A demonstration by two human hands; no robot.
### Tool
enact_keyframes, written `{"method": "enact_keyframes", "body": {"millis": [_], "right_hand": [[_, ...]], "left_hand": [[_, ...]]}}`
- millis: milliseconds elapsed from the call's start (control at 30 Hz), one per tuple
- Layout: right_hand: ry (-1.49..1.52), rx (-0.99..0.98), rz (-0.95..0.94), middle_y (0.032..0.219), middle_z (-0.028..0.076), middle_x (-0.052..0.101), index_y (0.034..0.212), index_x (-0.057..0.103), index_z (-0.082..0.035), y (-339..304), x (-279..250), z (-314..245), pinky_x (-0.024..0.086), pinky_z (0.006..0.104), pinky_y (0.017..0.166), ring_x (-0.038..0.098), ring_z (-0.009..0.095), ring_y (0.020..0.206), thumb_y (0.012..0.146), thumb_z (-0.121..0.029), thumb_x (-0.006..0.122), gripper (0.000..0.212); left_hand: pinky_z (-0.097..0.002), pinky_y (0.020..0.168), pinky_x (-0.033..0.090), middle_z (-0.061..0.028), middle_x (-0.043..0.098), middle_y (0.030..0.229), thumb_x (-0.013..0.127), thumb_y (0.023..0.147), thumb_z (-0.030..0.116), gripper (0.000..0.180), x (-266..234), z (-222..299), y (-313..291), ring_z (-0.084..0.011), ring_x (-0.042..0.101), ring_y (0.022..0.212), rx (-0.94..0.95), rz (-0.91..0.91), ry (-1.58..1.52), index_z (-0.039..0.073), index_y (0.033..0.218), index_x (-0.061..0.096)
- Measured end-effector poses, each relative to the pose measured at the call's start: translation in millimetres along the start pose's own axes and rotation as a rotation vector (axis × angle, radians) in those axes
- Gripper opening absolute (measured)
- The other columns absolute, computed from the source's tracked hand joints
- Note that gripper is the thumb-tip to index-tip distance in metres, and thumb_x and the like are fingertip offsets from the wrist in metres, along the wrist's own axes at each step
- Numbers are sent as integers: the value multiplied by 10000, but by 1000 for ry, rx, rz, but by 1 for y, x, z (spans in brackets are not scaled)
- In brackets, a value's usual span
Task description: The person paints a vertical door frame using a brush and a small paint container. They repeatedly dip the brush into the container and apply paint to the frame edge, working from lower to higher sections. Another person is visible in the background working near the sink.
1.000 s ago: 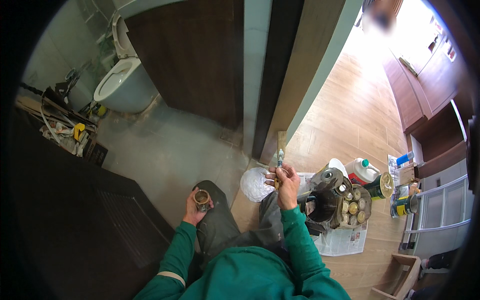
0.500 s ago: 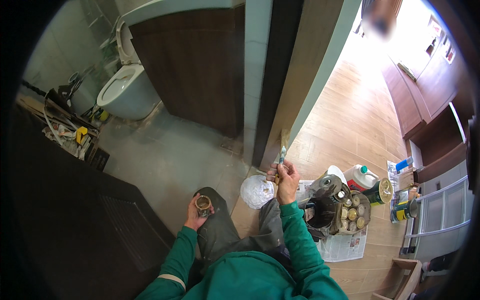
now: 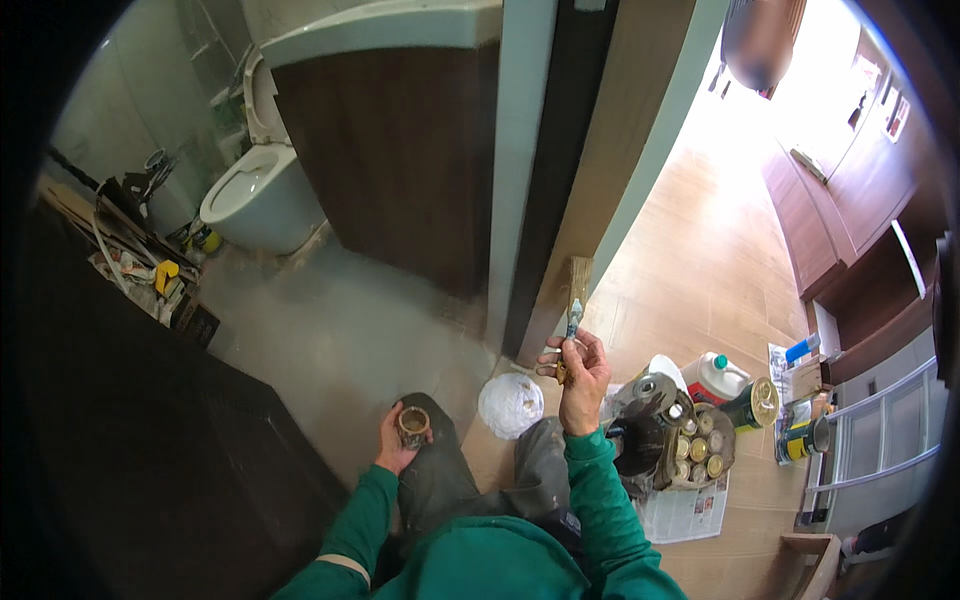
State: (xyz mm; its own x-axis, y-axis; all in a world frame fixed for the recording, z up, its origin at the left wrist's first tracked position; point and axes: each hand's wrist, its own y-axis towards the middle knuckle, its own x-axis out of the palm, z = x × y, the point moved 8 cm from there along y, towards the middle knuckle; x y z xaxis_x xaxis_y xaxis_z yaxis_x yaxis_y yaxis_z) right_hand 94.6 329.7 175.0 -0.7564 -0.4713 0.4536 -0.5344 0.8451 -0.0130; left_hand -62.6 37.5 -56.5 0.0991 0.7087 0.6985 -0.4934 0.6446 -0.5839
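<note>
My right hand grips a paintbrush by its handle, bristles up. The pale bristles are against or just in front of the lower part of the brown door frame; whether they touch it I cannot tell. Resting by my left knee, my left hand is wrapped round a small open jar with brownish stains on its rim. A white round, crumpled-looking piece lies on the floor between my knees and the frame.
To my right, newspaper lies under a tray of small jars, a dark bucket and a white jug. Several cans stand beyond. A dark door panel is on my left, a toilet behind. A person is far off.
My view has shifted slightly, so most things sit lower in the picture. The brush has moved a little up along the door frame. Both hands keep their holds.
</note>
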Motion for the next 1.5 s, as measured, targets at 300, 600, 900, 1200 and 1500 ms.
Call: {"method": "enact_keyframes", "body": {"millis": [300, 600, 900, 1200, 1500], "right_hand": [[-165, 266, 125, 1000, 172, 677, 1290, 479, 31, -19, -58, 76, 580, 329, 554, 690, 239, 713, 1003, -125, 575, 341], [-372, 103, -49, 908, 128, 720, 1187, 653, 61, -74, -38, -98, 476, 224, 515, 664, 141, 632, 972, -73, 610, 257], [-334, -22, -28, 924, 274, 702, 1203, 598, 132, -107, -7, -201, 584, 314, 546, 716, 296, 675, 954, -166, 591, 388], [-549, -168, -208, 850, 197, 714, 1062, 669, 97, -110, 44, -213, 547, 264, 565, 702, 213, 648, 942, -134, 650, 261], [-769, -122, -298, 824, 112, 719, 996, 707, 82, -108, 72, -203, 529, 219, 588, 687, 128, 656, 916, -65, 686, 169]], "left_hand": [[-437, 611, 529, -143, 685, 853, 436, 986, 469, 504, 44, 11, -11, -300, 658, 709, 25, -94, 99, 17, 1010, 657], [-411, 628, 527, -132, 692, 904, 453, 973, 361, 411, 178, 41, -34, -283, 657, 738, 103, -211, 83, 14, 1073, 651], [-351, 578, 460, -74, 695, 933, 561, 984, 360, 316, 255, 40, -72, -197, 635, 844, 79, -261, -19, 63, 1023, 660], [-344, 531, 460, -74, 686, 825, 585, 973, 386, 343, 271, 27, -80, -190, 646, 685, 68, -306, 106, 47, 965, 638], [-327, 508, 447, -92, 699, 816, 587, 971, 373, 343, 273, 18, -85, -186, 644, 651, 71, -248, 191, 34, 946, 630]]}}
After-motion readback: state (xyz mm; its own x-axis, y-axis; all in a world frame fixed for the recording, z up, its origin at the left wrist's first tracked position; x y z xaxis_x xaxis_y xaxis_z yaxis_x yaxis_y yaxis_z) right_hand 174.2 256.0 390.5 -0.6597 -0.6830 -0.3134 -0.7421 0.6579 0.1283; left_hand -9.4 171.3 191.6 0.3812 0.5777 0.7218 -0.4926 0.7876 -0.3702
